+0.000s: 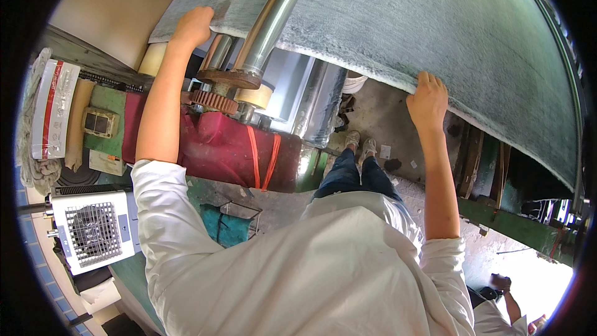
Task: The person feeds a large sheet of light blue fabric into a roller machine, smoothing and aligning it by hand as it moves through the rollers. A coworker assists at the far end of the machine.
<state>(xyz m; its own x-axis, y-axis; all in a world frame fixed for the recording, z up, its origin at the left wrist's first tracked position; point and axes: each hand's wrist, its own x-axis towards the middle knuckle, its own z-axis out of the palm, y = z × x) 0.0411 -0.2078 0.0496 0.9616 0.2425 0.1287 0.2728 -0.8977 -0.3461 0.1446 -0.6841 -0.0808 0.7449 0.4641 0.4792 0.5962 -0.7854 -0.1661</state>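
Observation:
A wide sheet of grey-blue plush fabric (398, 18) stretches across the top of the view, its near edge pale and fuzzy. At the upper left, my left hand (194, 26) is closed on that edge, beside a shiny metal roller (273, 18) that crosses the cloth. Farther right, my right hand (428, 101) grips the same edge, fingers curled over it and knuckles up. Both arms reach forward, well apart. Whatever part of the cloth lies inside each fist is hidden.
Below the roller sit a brown toothed gear (214, 102) and a red machine cover (230, 149) with orange bands. A white fan unit (93, 230) stands at the left. Green machine framing (516, 227) runs along the right. Part of another person (497, 317) shows at the lower right.

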